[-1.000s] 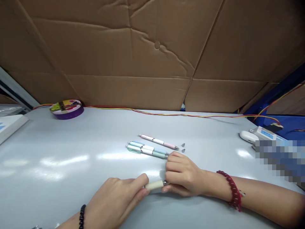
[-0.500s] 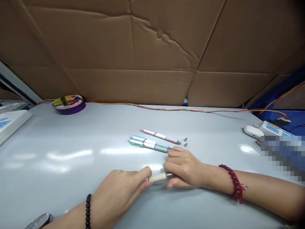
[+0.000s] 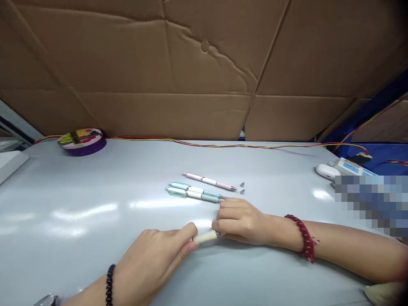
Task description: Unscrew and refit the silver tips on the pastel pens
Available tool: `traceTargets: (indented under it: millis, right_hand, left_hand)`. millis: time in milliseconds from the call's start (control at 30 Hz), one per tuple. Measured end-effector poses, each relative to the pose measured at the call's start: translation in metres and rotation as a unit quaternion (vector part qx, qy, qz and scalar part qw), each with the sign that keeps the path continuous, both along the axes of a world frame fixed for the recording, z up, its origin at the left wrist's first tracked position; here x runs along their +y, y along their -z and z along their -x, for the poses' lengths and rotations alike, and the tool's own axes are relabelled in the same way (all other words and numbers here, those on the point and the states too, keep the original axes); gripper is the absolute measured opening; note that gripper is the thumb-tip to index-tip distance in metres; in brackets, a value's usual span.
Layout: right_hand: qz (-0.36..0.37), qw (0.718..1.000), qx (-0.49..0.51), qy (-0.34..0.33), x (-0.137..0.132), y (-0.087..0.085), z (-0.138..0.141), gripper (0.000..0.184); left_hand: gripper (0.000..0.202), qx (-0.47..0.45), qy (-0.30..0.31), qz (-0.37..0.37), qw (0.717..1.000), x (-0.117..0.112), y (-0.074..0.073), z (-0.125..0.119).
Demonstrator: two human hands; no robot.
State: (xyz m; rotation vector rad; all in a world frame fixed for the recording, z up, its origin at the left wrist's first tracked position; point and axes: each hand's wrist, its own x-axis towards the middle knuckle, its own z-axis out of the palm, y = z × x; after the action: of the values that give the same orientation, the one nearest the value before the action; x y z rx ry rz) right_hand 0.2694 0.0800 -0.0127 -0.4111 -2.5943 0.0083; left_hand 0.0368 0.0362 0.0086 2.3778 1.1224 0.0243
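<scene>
My left hand point(image 3: 159, 255) is closed round a cream pen point(image 3: 205, 236), thumb and forefinger pinching its barrel. The pen's front end points right, into the curled fingers of my right hand point(image 3: 240, 221), which close on its tip; the right thumb is mostly hidden. Just beyond lie a light blue pen point(image 3: 185, 186) and a green pen point(image 3: 191, 194), side by side, their front ends close to my right knuckles. Farther back rests a pink pen point(image 3: 210, 181). Two small grey cone-shaped pieces point(image 3: 242, 185) sit by its point.
A round purple box point(image 3: 83, 146) stands at the back left. Red and yellow wires point(image 3: 204, 145) run along the brown cardboard point(image 3: 165, 114). On the right are a white rounded object point(image 3: 327, 171) and a power strip point(image 3: 350, 166). A white object point(image 3: 11, 163) is at the left edge.
The view has shifted slightly, so most things appear farther left. My right thumb has tucked under and my right fingers have come closer round the pen's tip.
</scene>
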Motion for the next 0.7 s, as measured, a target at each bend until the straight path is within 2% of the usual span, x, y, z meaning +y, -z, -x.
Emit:
traceTargets:
  millis: [167,300,367,500,567,700]
  right_hand:
    - [-0.010,0.999,-0.035,0.007,0.0024,0.0044,0.0008,0.042]
    - [0.027,1.000,0.009,0.012,0.0009,0.0030,0.0032,0.044]
    - [0.070,0.996,0.046,0.001,-0.0004,0.0010,0.0032,0.039]
    - [0.115,0.986,0.106,-0.061,-0.0028,-0.0026,0.0014,0.014]
    - [0.116,0.983,0.123,-0.074,-0.0035,-0.0035,0.0005,0.013]
    - [0.128,0.981,0.140,-0.046,-0.0036,-0.0032,-0.0004,0.015]
  left_hand:
    - [0.032,0.006,0.012,0.002,1.000,0.0011,-0.0010,-0.0018]
    - [0.033,0.004,-0.002,0.008,1.000,0.0025,-0.0026,-0.0026]
    - [0.032,0.012,-0.009,0.011,1.000,0.0024,-0.0022,-0.0025]
    - [0.031,0.017,-0.019,0.017,1.000,0.0009,0.0002,-0.0012]
    - [0.031,0.012,-0.018,0.016,1.000,0.0001,0.0009,-0.0005]
    - [0.031,0.003,-0.018,0.015,1.000,0.0006,0.0003,-0.0007]
